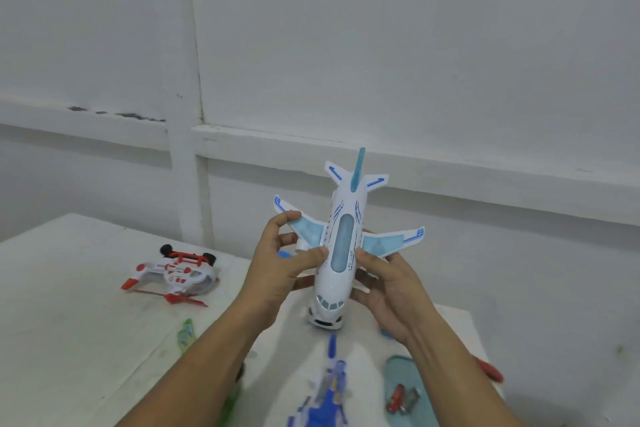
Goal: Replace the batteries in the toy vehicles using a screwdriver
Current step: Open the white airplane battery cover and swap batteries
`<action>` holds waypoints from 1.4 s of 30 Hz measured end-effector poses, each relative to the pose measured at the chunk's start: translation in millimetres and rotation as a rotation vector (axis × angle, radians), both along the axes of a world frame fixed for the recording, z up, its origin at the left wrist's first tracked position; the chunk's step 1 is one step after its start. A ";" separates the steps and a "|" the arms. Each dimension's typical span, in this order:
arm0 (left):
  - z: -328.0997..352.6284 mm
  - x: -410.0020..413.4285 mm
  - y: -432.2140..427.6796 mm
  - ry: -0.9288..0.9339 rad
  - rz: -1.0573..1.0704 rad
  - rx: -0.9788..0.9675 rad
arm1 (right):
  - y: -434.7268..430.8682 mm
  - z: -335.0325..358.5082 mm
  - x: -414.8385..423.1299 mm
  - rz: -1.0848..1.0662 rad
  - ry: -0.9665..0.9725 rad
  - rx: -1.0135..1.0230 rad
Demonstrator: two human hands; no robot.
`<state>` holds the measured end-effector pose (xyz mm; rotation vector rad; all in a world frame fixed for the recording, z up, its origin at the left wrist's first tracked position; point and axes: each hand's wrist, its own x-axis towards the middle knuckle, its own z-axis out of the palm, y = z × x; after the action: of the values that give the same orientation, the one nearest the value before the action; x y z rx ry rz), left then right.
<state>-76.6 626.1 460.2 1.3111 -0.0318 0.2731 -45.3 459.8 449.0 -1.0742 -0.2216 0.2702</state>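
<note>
I hold a white toy airplane (pixel 341 246) with light-blue wings and tail fin above the table, nose toward me and tail pointing up and away. My left hand (pixel 277 267) grips its left side, thumb on the fuselage and fingers reaching the left wing. My right hand (pixel 388 291) cups the right side, thumb pressed by the blue top window. A red and white toy helicopter (pixel 175 274) lies on its side at the left of the white table (pixel 69 322). No screwdriver is clearly identifiable.
A blue and white toy (pixel 327 399) lies near the front edge. A light-blue tray (pixel 403 374) with small red and grey parts (pixel 400 399) sits at the right. A green wrapper (pixel 187 336) lies left of my forearm. A red object (pixel 491 371) pokes out beside my right arm.
</note>
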 end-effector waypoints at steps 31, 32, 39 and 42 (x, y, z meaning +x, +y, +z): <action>-127.7 -93.9 331.6 0.511 0.286 -0.061 | 370.9 -125.8 -67.3 0.026 0.634 -0.268; -131.5 -95.3 330.1 0.528 0.285 -0.063 | 369.7 -129.1 -68.9 0.025 0.638 -0.283; -147.5 -93.4 322.7 0.573 0.275 -0.086 | 356.2 -141.1 -70.6 -0.075 0.611 -0.355; -145.5 -91.7 322.0 0.573 0.271 -0.055 | 354.5 -144.3 -72.5 -0.128 0.508 -0.517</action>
<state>-168.3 948.1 314.7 1.2979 0.6364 0.1182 -117.8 814.3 304.7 -1.4811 0.3929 0.4905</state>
